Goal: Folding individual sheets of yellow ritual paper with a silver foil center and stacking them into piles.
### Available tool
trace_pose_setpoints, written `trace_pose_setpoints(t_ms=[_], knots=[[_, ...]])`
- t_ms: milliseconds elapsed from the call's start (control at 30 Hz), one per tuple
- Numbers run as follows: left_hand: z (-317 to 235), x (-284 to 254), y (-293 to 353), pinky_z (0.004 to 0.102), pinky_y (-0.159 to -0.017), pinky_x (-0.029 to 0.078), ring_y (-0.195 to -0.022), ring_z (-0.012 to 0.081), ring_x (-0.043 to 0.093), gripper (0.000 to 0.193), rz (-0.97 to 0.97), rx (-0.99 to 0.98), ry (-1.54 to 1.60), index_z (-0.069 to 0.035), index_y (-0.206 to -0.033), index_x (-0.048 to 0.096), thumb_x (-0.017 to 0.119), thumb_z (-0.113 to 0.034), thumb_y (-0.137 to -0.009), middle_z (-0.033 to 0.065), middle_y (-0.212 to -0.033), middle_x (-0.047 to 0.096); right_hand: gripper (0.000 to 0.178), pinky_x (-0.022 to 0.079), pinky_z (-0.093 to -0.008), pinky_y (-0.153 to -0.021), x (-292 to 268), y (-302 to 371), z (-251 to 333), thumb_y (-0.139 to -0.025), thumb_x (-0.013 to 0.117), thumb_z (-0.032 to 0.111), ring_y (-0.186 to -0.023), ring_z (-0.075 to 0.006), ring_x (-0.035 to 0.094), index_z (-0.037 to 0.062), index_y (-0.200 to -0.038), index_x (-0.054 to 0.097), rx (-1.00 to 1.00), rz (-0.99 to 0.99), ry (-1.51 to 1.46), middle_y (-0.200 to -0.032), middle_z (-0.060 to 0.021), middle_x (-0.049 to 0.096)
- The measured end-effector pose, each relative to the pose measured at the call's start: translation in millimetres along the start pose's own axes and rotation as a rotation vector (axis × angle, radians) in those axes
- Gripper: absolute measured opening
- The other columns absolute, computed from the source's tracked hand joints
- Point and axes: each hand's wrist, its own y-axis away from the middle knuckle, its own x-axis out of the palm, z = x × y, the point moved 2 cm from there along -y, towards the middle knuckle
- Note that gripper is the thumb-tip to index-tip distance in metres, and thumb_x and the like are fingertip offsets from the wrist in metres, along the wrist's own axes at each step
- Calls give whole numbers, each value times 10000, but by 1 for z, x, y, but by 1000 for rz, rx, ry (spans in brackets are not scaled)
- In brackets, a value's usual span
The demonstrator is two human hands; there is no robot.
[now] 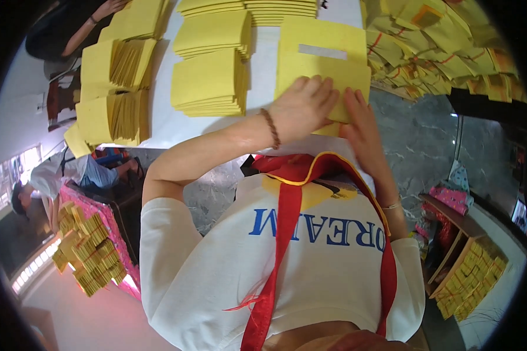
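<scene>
Both hands are working at the near edge of the white tabletop (158, 128), directly at twelve o'clock from the wearer's chest. The large yellow paper piece (322, 82) is lying beneath them, its pale strip (322, 52) facing up at twelve o'clock from the fingers. How many layers it is comprising cannot be told.

The left hand (311, 104) is resting flat, palm down, fingers slightly apart. The right hand (362, 126) is lying at four o'clock from it, fingers straight along the paper's edge; whether its thumb is pinching anything cannot be told.

Risks, as judged:

1. Skewing. The hands are bearing on different parts of the paper; uneven pressure could be twisting it or causing a slanted crease.

2. Snagging. The red apron (290, 167) is hanging at six o'clock from the hands, near the paper's lower end; leaning in could be catching or bending it.

3. Toppling. The near folded stack (208, 82) is standing at nine o'clock from the left hand, with the left forearm (216, 143) passing close below; an elbow swing could be knocking its layers loose.
</scene>
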Motion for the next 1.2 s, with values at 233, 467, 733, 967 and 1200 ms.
trace_pose_setpoints(t_ms=[233, 467, 733, 967, 1200], knots=[[-5, -5, -7, 339, -734, 486, -895, 302, 580, 447, -121, -55, -242, -3, -1159, 548, 558, -148, -736, 169, -1044, 598, 379, 318, -344, -1030, -23, -8, 12, -884, 515, 66, -1217, -234, 460, -3, -1256, 488, 33, -382, -449, -1242, -127, 549], [90, -90, 105, 383, -889, 459, -1058, 312, 552, 602, -329, -233, -52, -66, -1253, 495, 593, 14, -665, 129, -1190, 572, 379, 325, -370, -1026, -4, -11, 67, -834, 550, 45, -1219, -248, 458, -14, -1207, 523, -354, -423, -211, -1237, -139, 540], [148, -23, 175, 391, -913, 427, -1102, 296, 517, 565, -8, -327, -196, -116, -1277, 486, 599, -76, -726, 110, -1253, 532, 559, 241, -355, -1063, 132, -35, 97, -922, 454, 338, -1308, -216, 308, 10, -1360, 342, 361, 459, -1055, -1379, -125, 385], [161, -10, 195, 398, -955, 378, -1177, 287, 453, 437, 36, -304, -93, -111, -1263, 500, 540, -197, -836, 118, -1299, 482, 810, 265, -345, -1051, 216, -99, 65, -833, 570, 432, -1293, -278, 324, 17, -1424, 204, 700, -148, -944, -1446, -171, 251], [179, -4, 219, 374, -941, 407, -1129, 315, 508, 619, -276, -911, 91, 4, -1195, 516, 702, -367, -736, 188, -1219, 532, 610, 387, -334, -936, 220, -115, 66, -829, 583, 197, -1119, -233, 494, -14, -1346, 339, 536, -125, -953, -1257, -160, 490]])
